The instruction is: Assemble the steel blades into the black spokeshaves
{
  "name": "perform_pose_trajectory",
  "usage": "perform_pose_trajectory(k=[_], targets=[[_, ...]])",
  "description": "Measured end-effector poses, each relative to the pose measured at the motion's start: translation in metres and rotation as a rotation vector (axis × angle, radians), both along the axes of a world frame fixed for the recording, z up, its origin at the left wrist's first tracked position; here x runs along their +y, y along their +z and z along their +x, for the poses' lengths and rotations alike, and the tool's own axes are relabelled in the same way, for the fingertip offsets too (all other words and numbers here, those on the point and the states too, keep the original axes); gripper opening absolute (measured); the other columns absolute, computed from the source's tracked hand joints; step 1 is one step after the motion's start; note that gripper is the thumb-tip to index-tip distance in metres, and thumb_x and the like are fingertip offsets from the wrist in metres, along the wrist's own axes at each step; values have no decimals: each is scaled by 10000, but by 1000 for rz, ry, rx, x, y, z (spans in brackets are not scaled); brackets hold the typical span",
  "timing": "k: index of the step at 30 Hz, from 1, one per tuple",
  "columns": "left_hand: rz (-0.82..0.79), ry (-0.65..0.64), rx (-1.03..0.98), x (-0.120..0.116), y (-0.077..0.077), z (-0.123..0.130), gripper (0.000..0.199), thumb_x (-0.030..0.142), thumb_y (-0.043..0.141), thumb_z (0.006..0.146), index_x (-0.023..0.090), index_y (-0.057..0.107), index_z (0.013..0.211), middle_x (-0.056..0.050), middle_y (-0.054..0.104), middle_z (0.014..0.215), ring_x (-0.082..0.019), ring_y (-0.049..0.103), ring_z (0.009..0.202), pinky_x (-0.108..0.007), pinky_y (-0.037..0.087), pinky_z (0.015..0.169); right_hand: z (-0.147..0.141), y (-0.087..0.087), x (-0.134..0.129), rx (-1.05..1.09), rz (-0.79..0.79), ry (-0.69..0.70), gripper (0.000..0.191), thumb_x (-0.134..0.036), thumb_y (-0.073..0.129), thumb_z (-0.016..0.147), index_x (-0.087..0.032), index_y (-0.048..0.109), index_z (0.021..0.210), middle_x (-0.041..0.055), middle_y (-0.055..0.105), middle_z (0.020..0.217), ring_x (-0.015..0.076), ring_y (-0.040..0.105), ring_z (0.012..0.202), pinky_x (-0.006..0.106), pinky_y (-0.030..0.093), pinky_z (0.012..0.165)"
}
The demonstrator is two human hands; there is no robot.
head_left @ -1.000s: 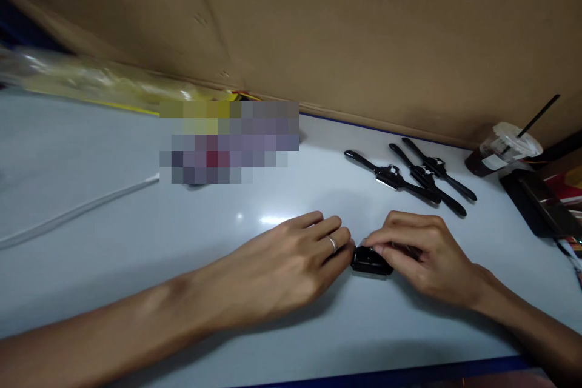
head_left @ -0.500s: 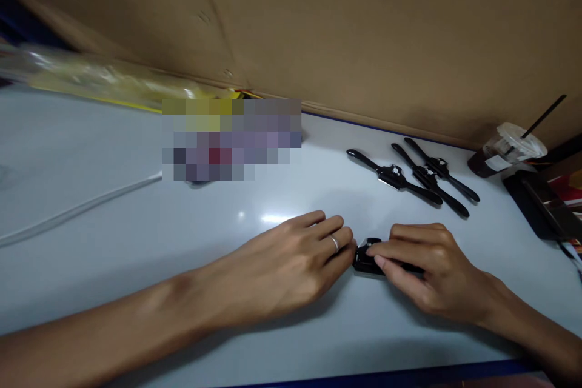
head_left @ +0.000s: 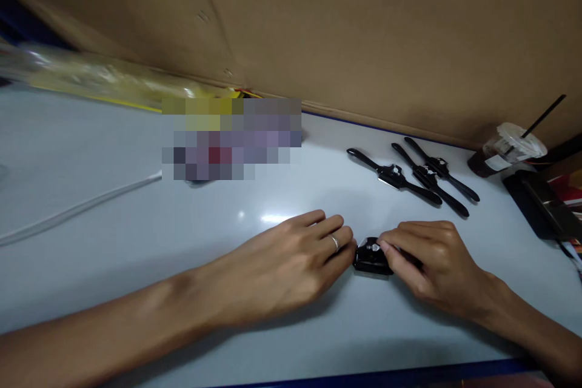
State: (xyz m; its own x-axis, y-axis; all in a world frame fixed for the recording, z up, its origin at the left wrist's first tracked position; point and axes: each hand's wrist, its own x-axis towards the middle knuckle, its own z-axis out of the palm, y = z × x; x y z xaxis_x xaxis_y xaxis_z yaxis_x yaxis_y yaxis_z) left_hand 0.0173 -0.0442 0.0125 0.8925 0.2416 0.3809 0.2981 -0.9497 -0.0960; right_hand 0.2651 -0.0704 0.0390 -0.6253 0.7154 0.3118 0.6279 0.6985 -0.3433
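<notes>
Busy, by the look of it, with the bright fastener [head_left: 375, 247] on the body of a black tool [head_left: 365, 265], placed on the worktop [head_left: 291, 345] between both hands. Closed around the left end of the tool with the left hand [head_left: 310, 256] (wearing a ring [head_left: 335, 244] there), so hiding any handle underneath. Brought up to the right side of the fastener with the right hand [head_left: 431, 264], thumb and forefinger nearly together; too covered to make out whether pinching the fastener or merely resting against the body. Calls, most likely, for a sure fingertip hold on the fastener next, with the left end braced against twisting and fingertips clear of the thin pale strip [head_left: 375, 275] along the near side.

Past the hands, notice three similar black tools [head_left: 426, 179], lying slantwise and close together, perhaps touching in places. Farther right, find a lidded cup [head_left: 493, 163] with a dark straw [head_left: 543, 117], near a black box-like object [head_left: 527, 206]. Over to the left, see a white cable [head_left: 91, 205] leading to a pixelated bundle [head_left: 254, 145], unreadable, beside yellowish plastic wrapping [head_left: 104, 79] along the cardboard panel [head_left: 364, 42]. Looks unobstructed around the fastener, apart from the right hand's own fingers.
</notes>
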Motion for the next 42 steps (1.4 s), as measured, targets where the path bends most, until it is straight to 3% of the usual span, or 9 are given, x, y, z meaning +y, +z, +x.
perform_pose_trajectory(k=[3, 8, 13, 19, 25, 30, 35, 39, 42], targets=[[-1, 1, 2, 0, 1, 0, 192, 90, 474, 1009, 85, 663, 1043, -68, 651, 864, -221, 555, 769, -354, 423, 680, 1, 0, 0, 14, -44, 33, 337, -142, 505, 976, -154, 689, 694, -8, 576, 594, 107, 463, 523, 279, 352, 539], [-2, 2, 3, 0, 1, 0, 199, 92, 463, 1012, 86, 659, 1046, -72, 651, 860, -219, 548, 765, -351, 415, 679, 0, -1, 0, 29, -54, 49, 291, -163, 514, 1001, -156, 734, 809, -8, 598, 605, 110, 493, 531, 278, 359, 546], [-6, 1, 7, 0, 1, 0, 172, 91, 489, 1005, 92, 658, 1038, -68, 653, 859, -219, 556, 765, -350, 422, 684, 1, 12, 4, 203, -168, -126, 521, -246, 532, 1026, -198, 499, 508, -36, 464, 505, 86, 424, 463, 259, 331, 494], [-11, -3, 9, 0, 0, -1, 176, 82, 489, 999, 89, 659, 1046, -67, 652, 864, -220, 559, 757, -356, 427, 670, 4, 13, 7, 323, -376, -169, 341, -327, 470, 1061, -188, 695, 845, -31, 611, 659, 74, 467, 460, 239, 366, 480], [-7, -4, 17, 0, 3, -1, 161, 88, 490, 1000, 113, 649, 1006, -70, 659, 873, -217, 566, 767, -354, 429, 678, 3, 7, 5, 368, -429, -220, 460, -379, 436, 1074, -224, 483, 643, -69, 409, 486, 88, 391, 442, 246, 326, 471], [-15, -4, 2, 0, 2, -1, 144, 89, 505, 995, 114, 641, 1036, -60, 652, 861, -213, 557, 757, -344, 418, 672, 3, 6, 7, 365, -376, -231, 437, -384, 440, 1072, -230, 485, 666, -78, 361, 473, 98, 387, 454, 256, 312, 486], [-19, 0, 9, 0, 0, -2, 149, 82, 505, 989, 99, 645, 1038, -68, 648, 866, -223, 552, 768, -356, 413, 679, 8, 11, 10, 218, -354, -181, 399, -312, 479, 1051, -217, 508, 665, -69, 432, 512, 91, 411, 473, 257, 319, 505], [-75, 23, 26, -1, -1, -1, 110, 112, 531, 978, 125, 638, 999, -53, 626, 852, -225, 537, 753, -368, 404, 670, 22, 22, 14, -130, -385, -63, 71, -269, 711, 932, -209, 674, 938, -15, 673, 816, 130, 585, 683, 265, 412, 634], [-145, 54, 22, -2, 1, 1, 186, 136, 520, 974, 105, 620, 1128, -52, 634, 877, -226, 551, 754, -376, 434, 679, 29, 25, 13, -293, -368, -4, 290, -240, 771, 875, -224, 681, 1150, 40, 702, 1031, 202, 650, 884, 318, 462, 759]])
